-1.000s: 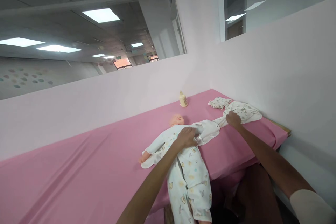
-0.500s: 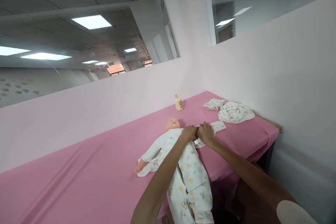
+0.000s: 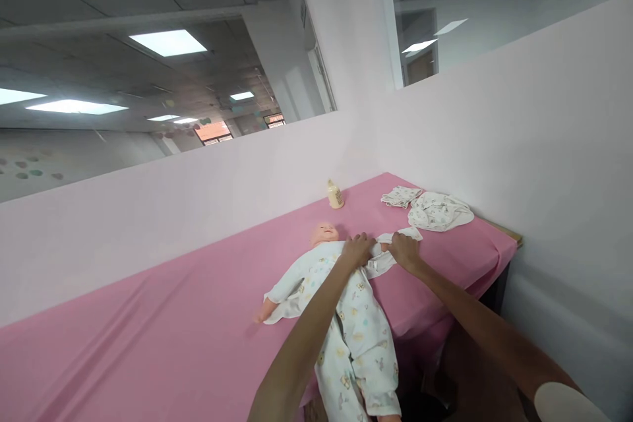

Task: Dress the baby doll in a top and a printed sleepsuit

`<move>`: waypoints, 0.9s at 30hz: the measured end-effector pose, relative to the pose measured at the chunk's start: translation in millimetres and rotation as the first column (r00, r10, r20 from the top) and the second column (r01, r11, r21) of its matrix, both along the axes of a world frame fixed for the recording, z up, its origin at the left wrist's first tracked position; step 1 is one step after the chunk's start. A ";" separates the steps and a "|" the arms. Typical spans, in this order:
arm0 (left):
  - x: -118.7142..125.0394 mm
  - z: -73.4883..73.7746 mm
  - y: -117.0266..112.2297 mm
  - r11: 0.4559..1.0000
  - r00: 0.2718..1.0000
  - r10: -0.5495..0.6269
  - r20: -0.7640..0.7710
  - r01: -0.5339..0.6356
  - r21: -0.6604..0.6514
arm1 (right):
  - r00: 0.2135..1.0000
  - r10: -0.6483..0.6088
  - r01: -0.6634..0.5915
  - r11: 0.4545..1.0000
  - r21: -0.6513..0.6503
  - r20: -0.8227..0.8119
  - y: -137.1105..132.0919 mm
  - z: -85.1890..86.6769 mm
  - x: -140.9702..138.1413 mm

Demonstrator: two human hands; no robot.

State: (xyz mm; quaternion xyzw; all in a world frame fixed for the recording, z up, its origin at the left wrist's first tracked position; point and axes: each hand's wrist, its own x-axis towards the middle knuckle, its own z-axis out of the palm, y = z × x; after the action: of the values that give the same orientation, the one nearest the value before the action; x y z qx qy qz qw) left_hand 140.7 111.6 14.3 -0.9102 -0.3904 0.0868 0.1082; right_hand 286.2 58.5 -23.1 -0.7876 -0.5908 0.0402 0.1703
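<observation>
A baby doll (image 3: 325, 233) lies on its back on the pink-covered table (image 3: 208, 316), its legs reaching over the front edge. It wears a white printed shirt (image 3: 316, 264) and matching trousers (image 3: 373, 336). My left hand (image 3: 359, 249) is closed around the doll's arm near the shoulder, over the shirt. Farther right, my right hand (image 3: 404, 250) grips the white sleeve (image 3: 411, 233), which stretches out past my fingers. A loose flap of the shirt (image 3: 380, 266) lies below and between my hands. My fingers partly hide the doll's arm.
A cream pump bottle (image 3: 335, 195) stands near the back wall. Folded printed cloth (image 3: 401, 196) and a rumpled printed garment (image 3: 440, 211) lie at the table's right end. White walls with windows enclose the back and right sides.
My right hand has moved right, away from my left hand, opening a gap where part of the sleeve now shows. My left hand stays nearly in place. The view has shifted slightly.
</observation>
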 end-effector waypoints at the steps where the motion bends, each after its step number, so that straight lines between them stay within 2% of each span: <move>1: -0.2 0.8 -0.2 1.000 1.000 -0.007 0.000 0.007 -0.007 | 1.000 -0.014 0.014 1.000 -0.011 -0.015 -0.2 -1.2 3.7; 6: -3.8 5.3 -1.4 0.999 0.999 -0.038 0.004 0.038 -0.036 | 0.994 -0.072 0.070 0.997 -0.029 -0.082 -3.5 -7.0 8.4; 10: -4.4 4.7 -2.2 0.998 0.998 -0.054 0.020 0.054 -0.032 | 0.991 -0.088 0.089 0.996 0.007 -0.105 -6.9 -9.7 3.5; 18: 14.9 -4.5 -6.6 0.997 0.995 -0.066 0.068 0.068 -0.028 | 0.984 -0.063 0.075 0.995 0.066 -0.168 -2.5 -9.0 -2.8; 23: 18.0 -8.4 -8.5 0.995 0.991 -0.091 0.093 0.093 -0.023 | 0.946 -0.083 0.115 0.990 0.085 -0.313 5.8 -12.7 1.3; 27: 14.4 -5.0 -9.2 0.995 0.987 -0.087 0.137 0.092 -0.032 | 0.863 -0.046 0.125 0.984 0.124 -0.503 10.7 -19.5 9.2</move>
State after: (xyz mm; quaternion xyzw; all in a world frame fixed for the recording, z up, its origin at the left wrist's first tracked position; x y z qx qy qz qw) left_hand 155.1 102.4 9.3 -0.9324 -0.3539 0.0274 0.0678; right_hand 295.4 69.2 -42.6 -0.7606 -0.4925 0.1890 0.3783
